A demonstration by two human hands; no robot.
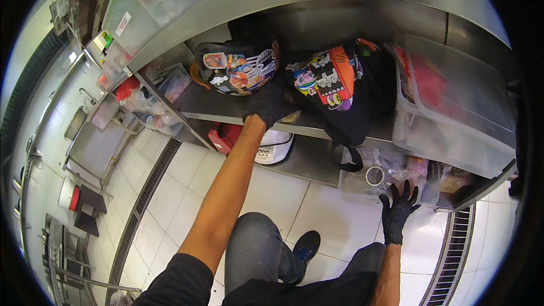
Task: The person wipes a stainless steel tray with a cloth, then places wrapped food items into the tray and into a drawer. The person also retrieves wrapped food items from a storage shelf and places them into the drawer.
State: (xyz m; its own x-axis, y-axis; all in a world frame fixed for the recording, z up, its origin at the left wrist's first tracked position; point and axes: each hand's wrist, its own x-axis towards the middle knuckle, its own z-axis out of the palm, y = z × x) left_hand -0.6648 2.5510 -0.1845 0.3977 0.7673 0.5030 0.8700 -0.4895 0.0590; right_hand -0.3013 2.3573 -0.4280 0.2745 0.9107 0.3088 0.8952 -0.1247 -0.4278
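My left hand (265,110), in a black glove, reaches onto the steel shelf below a sticker-covered black helmet-like item (242,70); its fingers blend into dark material, so its hold cannot be told. Right of it, a black cloth bag with a colourful cartoon print (331,76) hangs partly over the shelf edge. My right hand (397,212), also gloved in black, has its fingers spread at the front of a clear plastic bin (352,187) on the lower shelf. That bin holds plastic bags and a roll of tape (375,176).
A large translucent plastic box (459,136) leans at the shelf's right. On the lower shelf are a white appliance (276,148) and a red case (224,136). Floor drain grates (140,204) run on both sides. A sink (104,110) stands at the far left.
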